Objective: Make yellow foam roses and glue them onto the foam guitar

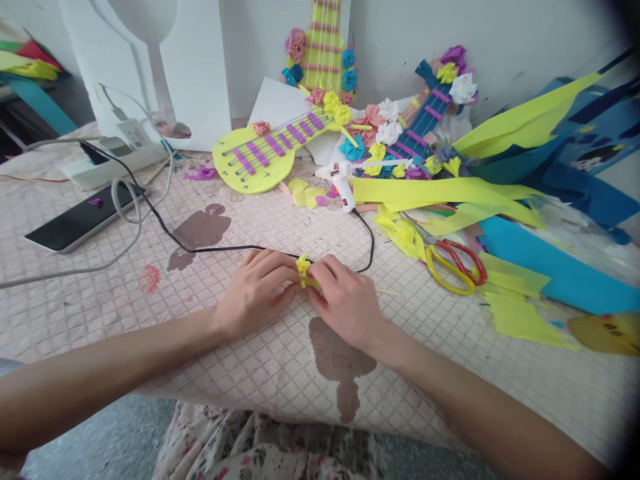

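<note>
Between my hands, near the middle of the table, is a small yellow crepe paper flower (303,265). My left hand (260,288) has its fingers closed at the flower's left side. On the other side my right hand (345,300) pinches the paper with thumb and fingers. A thin wooden stick (387,292) pokes out to the right from under my right hand. The black cord (225,249) runs just behind both hands. Fingers partly hide the flower's lower part.
Behind the hands are a white glue gun (342,185) and a yellow paper guitar (257,157). Red-and-yellow scissors (453,267) and crepe paper strips (440,191) lie at right. A phone (83,217) and a power strip (113,160) are at left.
</note>
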A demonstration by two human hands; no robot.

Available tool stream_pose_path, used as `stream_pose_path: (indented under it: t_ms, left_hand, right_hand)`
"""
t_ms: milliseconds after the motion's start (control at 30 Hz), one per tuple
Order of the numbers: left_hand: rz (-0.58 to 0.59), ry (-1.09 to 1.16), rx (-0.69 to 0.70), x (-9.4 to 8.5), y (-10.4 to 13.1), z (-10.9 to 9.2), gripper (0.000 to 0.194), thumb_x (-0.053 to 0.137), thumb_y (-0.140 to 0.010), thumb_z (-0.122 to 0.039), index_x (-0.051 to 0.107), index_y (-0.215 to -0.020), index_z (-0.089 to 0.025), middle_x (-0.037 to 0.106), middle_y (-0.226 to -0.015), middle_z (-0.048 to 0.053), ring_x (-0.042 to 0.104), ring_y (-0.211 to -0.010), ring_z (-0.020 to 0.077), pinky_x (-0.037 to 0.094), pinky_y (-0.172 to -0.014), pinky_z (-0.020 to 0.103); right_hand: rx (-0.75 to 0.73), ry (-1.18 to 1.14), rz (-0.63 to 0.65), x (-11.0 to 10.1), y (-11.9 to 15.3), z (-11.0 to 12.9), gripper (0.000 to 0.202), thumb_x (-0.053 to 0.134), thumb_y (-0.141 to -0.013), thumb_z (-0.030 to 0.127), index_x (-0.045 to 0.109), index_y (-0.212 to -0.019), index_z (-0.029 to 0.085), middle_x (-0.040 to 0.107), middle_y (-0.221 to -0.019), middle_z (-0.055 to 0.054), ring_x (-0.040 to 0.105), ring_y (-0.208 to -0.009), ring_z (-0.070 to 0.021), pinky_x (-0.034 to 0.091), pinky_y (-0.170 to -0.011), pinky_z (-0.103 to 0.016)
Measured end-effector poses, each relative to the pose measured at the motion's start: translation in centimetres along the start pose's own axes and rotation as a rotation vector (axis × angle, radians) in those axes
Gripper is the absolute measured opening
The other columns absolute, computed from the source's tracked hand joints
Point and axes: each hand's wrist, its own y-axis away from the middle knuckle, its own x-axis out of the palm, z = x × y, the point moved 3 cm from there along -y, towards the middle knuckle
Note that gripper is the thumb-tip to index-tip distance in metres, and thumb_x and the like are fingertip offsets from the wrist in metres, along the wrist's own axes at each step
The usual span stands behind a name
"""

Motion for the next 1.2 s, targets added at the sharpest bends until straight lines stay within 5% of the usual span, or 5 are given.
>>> stream_pose_path:
  t_ms: [1200]
  left_hand:
    - [0.025,-0.02,0.011,0.1,0.04,0.05,0.007,0.055,-0.081,-0.013,0.056,-0.085,-0.018,0.063,-0.091,0.002,0.056,-0.083,0.0162,0.04,-0.075,0.034]
  right_hand:
    - [-0.08,-0.047,-0.041,0.13,0.15,0.08,0.013,0.041,-0.087,0.016,0.054,-0.09,0.019,0.057,-0.094,-0.002,0.053,-0.077,-0.0129,0.036,-0.058,-0.026]
